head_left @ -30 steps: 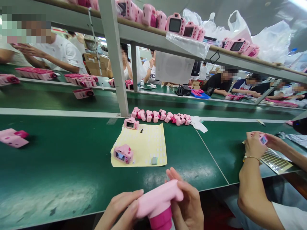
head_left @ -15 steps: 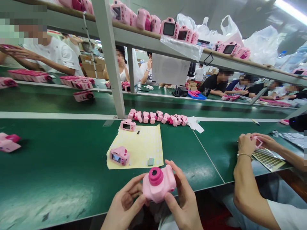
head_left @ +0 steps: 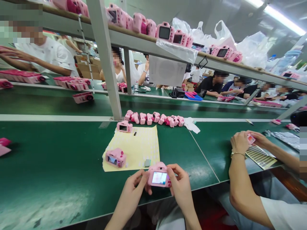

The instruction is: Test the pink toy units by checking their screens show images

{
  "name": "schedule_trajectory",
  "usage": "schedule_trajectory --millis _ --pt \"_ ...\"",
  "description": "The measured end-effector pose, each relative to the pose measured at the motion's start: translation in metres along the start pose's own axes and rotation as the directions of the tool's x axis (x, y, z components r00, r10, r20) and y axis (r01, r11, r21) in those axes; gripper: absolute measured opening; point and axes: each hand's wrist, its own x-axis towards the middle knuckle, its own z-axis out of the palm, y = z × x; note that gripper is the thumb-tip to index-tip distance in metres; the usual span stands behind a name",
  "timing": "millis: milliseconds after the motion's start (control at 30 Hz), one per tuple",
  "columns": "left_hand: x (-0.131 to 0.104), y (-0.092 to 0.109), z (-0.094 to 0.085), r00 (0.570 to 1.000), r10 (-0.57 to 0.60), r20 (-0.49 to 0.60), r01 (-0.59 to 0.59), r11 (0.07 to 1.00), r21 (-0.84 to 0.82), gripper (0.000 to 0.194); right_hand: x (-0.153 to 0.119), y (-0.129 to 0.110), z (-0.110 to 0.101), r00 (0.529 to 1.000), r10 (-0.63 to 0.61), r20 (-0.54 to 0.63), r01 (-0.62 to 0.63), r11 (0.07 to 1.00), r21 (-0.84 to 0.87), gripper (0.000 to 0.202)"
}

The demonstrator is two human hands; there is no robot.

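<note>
Between my two hands is a pink toy camera (head_left: 159, 177), its lit screen facing me and its lens side hidden. My left hand (head_left: 134, 188) grips its left edge, thumb near the screen. My right hand (head_left: 179, 183) closes on the right edge, thumb by the small buttons. Just beyond lies a yellow sticker sheet (head_left: 139, 148). One toy camera (head_left: 116, 157) with its screen on sits at the sheet's near left, and another toy camera (head_left: 124, 126) with a dark screen stands at its far left corner. A small grey-green piece (head_left: 147, 163) rests on the sheet's near edge.
Several pink cameras (head_left: 150, 118) line the back rail beside a crumpled white tissue (head_left: 191, 124). To the right, a co-worker's hands (head_left: 242, 143) hold a pink part above a sticker sheet (head_left: 261, 157). A metal post (head_left: 103, 60) and a loaded shelf (head_left: 144, 37) rise ahead.
The camera in my hands has turned round: its lens faced me before, now its lit screen does. My hands have moved slightly up with it. The co-worker's pink part has tilted.
</note>
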Motion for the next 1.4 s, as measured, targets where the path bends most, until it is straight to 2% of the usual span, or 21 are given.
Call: schedule_trajectory --millis 200,267,333,400,433,500,567,600,667,767,833,900,967,1033,1067,1100,1167,1233,1300,1367,1400 --pt "0.000 -0.006 0.000 0.999 0.035 -0.005 -0.035 0.998 0.061 0.057 -0.008 0.005 0.004 1.000 -0.001 0.006 0.001 0.998 -0.056 0.049" --pt "-0.002 -0.009 -0.001 0.998 0.054 -0.014 -0.052 0.993 0.104 0.051 -0.002 0.009 -0.002 1.000 -0.013 -0.012 0.011 0.996 -0.092 0.049" --pt "-0.004 -0.012 -0.009 0.994 0.084 -0.072 -0.070 0.982 0.178 0.039 0.014 0.014 -0.017 0.997 -0.038 -0.065 0.029 0.990 -0.139 0.047" --pt "-0.004 -0.017 -0.026 0.969 0.139 -0.204 -0.076 0.955 0.287 0.033 0.040 0.019 -0.040 0.986 -0.073 -0.151 0.042 0.979 -0.198 0.040" --pt "-0.002 -0.019 -0.038 0.941 0.181 -0.286 -0.073 0.934 0.349 0.036 0.054 0.021 -0.053 0.975 -0.088 -0.202 0.041 0.972 -0.230 0.036" --pt "0.004 -0.023 -0.064 0.863 0.274 -0.424 -0.052 0.884 0.465 0.049 0.081 0.027 -0.078 0.953 -0.082 -0.291 -0.009 0.954 -0.298 0.026" --pt "0.014 -0.026 -0.089 0.818 0.334 -0.469 -0.015 0.827 0.562 0.067 0.101 0.032 -0.097 0.930 -0.070 -0.360 -0.067 0.933 -0.353 0.022" --pt "0.018 -0.027 -0.098 0.817 0.343 -0.463 0.006 0.799 0.602 0.074 0.107 0.035 -0.104 0.919 -0.068 -0.389 -0.090 0.924 -0.372 0.021" --pt "0.028 -0.031 -0.110 0.846 0.329 -0.419 0.043 0.742 0.669 0.080 0.111 0.039 -0.113 0.896 -0.074 -0.437 -0.114 0.914 -0.388 0.021" --pt "0.038 -0.037 -0.114 0.887 0.293 -0.358 0.081 0.663 0.744 0.074 0.104 0.040 -0.113 0.862 -0.110 -0.494 -0.099 0.920 -0.379 0.029" --pt "0.042 -0.040 -0.112 0.894 0.285 -0.345 0.102 0.621 0.778 0.067 0.094 0.038 -0.102 0.836 -0.160 -0.524 -0.059 0.924 -0.377 0.049" --pt "0.043 -0.041 -0.107 0.891 0.303 -0.338 0.100 0.595 0.798 0.063 0.078 0.034 -0.078 0.827 -0.217 -0.519 0.008 0.927 -0.375 0.072" --pt "0.039 -0.040 -0.099 0.881 0.351 -0.317 0.058 0.585 0.809 0.065 0.056 0.029 -0.043 0.868 -0.239 -0.435 0.087 0.936 -0.340 0.078" --pt "0.030 -0.038 -0.087 0.863 0.421 -0.278 -0.023 0.582 0.813 0.072 0.031 0.025 -0.001 0.957 -0.190 -0.218 0.135 0.960 -0.245 0.062" --pt "0.025 -0.037 -0.080 0.851 0.462 -0.249 -0.076 0.578 0.812 0.075 0.019 0.023 0.020 0.984 -0.151 -0.095 0.133 0.975 -0.179 0.057" --pt "0.019 -0.035 -0.073 0.835 0.504 -0.221 -0.131 0.572 0.810 0.077 0.008 0.020 0.038 0.992 -0.124 0.018 0.125 0.986 -0.113 0.057" --pt "0.008 -0.032 -0.061 0.788 0.590 -0.175 -0.235 0.551 0.801 0.077 -0.008 0.016 0.066 0.979 -0.095 0.183 0.097 0.995 -0.004 0.055" --pt "0.001 -0.028 -0.054 0.730 0.665 -0.156 -0.312 0.527 0.790 0.074 -0.017 0.011 0.080 0.959 -0.087 0.271 0.068 0.995 0.077 0.051" --pt "-0.005 -0.024 -0.051 0.682 0.715 -0.153 -0.363 0.512 0.778 0.071 -0.022 0.007 0.082 0.949 -0.084 0.305 0.045 0.990 0.133 0.047" --pt "-0.011 -0.021 -0.049 0.661 0.738 -0.137 -0.401 0.501 0.767 0.071 -0.024 0.004 0.079 0.949 -0.077 0.307 0.015 0.980 0.198 0.045" --pt "-0.015 -0.018 -0.047 0.663 0.738 -0.126 -0.416 0.503 0.758 0.072 -0.026 0.003 0.077 0.951 -0.066 0.302 -0.008 0.971 0.238 0.043"
